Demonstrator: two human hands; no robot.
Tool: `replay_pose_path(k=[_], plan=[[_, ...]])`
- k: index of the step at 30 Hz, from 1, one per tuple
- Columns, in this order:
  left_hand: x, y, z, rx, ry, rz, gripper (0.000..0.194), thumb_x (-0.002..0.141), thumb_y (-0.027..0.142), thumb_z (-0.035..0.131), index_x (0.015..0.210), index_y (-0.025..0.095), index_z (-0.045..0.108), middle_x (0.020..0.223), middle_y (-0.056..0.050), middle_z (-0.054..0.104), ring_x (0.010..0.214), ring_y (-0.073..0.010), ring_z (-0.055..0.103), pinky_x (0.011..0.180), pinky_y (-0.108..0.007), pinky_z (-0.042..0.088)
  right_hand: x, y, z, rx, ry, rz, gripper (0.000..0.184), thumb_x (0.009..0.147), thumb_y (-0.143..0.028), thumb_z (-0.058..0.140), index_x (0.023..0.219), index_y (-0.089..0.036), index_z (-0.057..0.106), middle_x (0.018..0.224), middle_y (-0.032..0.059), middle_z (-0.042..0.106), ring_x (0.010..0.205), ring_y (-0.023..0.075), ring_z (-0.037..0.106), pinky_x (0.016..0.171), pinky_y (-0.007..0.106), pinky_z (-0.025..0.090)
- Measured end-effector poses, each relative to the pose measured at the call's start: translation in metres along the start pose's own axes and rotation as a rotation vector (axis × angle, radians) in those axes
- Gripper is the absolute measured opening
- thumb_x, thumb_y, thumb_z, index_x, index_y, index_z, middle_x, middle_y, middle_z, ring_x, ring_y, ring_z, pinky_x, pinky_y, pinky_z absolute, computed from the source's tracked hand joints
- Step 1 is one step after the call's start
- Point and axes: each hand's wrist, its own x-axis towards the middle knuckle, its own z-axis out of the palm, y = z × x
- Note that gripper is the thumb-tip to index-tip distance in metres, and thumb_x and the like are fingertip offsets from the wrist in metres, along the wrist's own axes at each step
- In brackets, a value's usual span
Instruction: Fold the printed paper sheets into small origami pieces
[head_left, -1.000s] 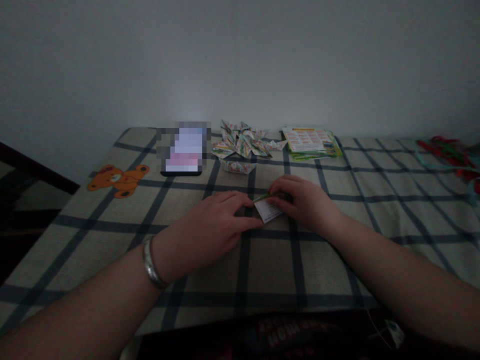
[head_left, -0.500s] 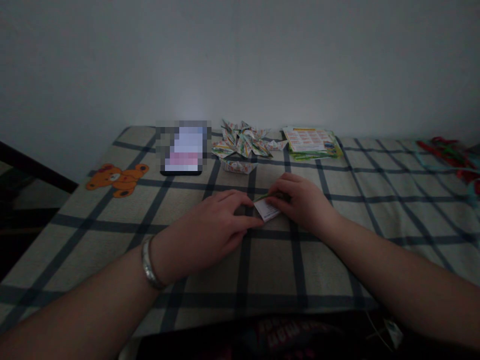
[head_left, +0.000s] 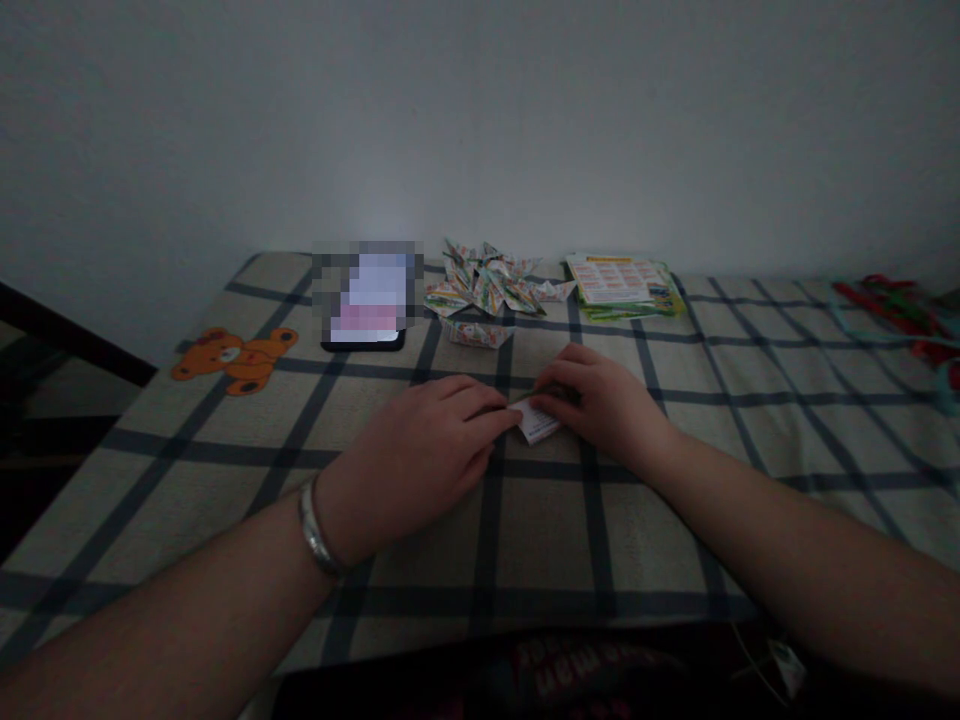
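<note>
A small folded piece of paper, white with print on its near face, lies on the checked cloth between my hands. My right hand pinches its right part between thumb and fingers. At the paper's left corner, my left hand has its thumb and index finger closed together on the edge. A silver bangle sits on the left wrist. Just beyond the hands is a cluster of folded paper pieces, with one more folded piece in front of it.
A phone with a lit, blurred screen lies at the back left. Near it is an orange bear cutout. A stack of printed leaflets sits by the wall, and red items lie far right. The checked tablecloth covers the table.
My left index finger and thumb have drawn together on the paper's left corner, and the left wrist has shifted slightly right. The right hand has hardly moved.
</note>
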Motion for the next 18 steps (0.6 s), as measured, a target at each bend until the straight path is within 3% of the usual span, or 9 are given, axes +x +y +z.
replay_pose_path(k=[18], plan=[[-0.0009,0.0013,0.0014,0.044,-0.005,0.025,0.034,0.088,0.015,0.054,0.120,0.023,0.064,0.121,-0.008,0.061,0.110,-0.0264,0.057,0.091,-0.045,0.053,0.0013,-0.0025,0.0010,-0.004,0.012,0.031,0.008,0.085,-0.027,0.064,0.088,-0.021,0.067,0.092,0.0037,0.060,0.083,0.0174,0.057,0.071,0.029,0.041]])
